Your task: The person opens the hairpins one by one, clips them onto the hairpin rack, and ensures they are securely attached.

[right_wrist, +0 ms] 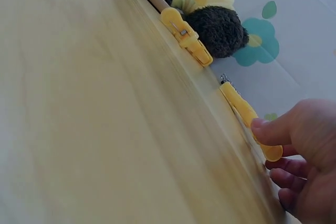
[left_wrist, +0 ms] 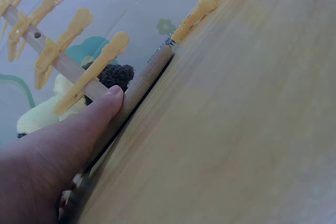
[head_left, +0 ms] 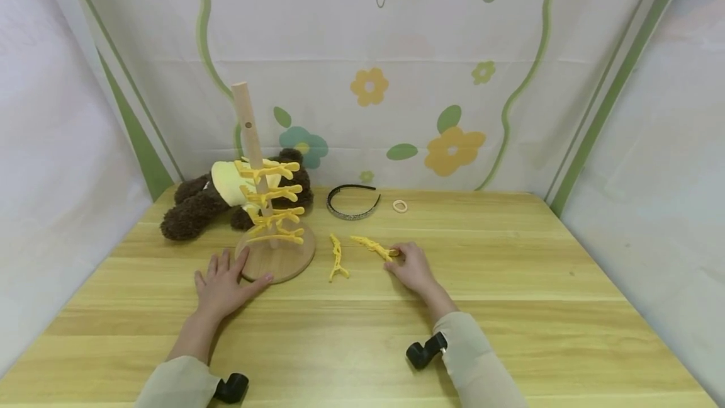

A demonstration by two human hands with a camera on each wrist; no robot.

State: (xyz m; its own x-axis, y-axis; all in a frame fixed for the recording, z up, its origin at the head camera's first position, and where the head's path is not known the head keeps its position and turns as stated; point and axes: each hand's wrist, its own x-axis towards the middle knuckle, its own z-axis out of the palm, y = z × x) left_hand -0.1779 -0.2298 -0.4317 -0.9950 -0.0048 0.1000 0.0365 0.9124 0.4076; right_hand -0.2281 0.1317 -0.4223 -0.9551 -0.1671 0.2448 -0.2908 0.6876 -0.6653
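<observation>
My left hand (head_left: pixel 223 291) rests with spread fingers at the near left rim of the round wooden base (head_left: pixel 283 266), its thumb lying on the base. From this base rises a wooden post (head_left: pixel 246 118) with holes, carrying several yellow hair clips (head_left: pixel 277 194) one above another. Thumb and fingers of my right hand (head_left: pixel 415 269) pinch the handle end of a yellow hair clip (head_left: pixel 369 244), close over the table; the right wrist view shows the pinched clip (right_wrist: pixel 240 106) too. Between the base and that clip, a second loose hair clip (head_left: pixel 337 257) lies on the table.
Behind the post a dark brown plush bear (head_left: pixel 189 216) in a yellow shirt lies on its side. A black headband (head_left: pixel 354 214) with a glittery band and a small pale ring (head_left: pixel 399 206) lie toward the back. A printed cloth wall (head_left: pixel 317 93) stands behind the table (head_left: pixel 340 345).
</observation>
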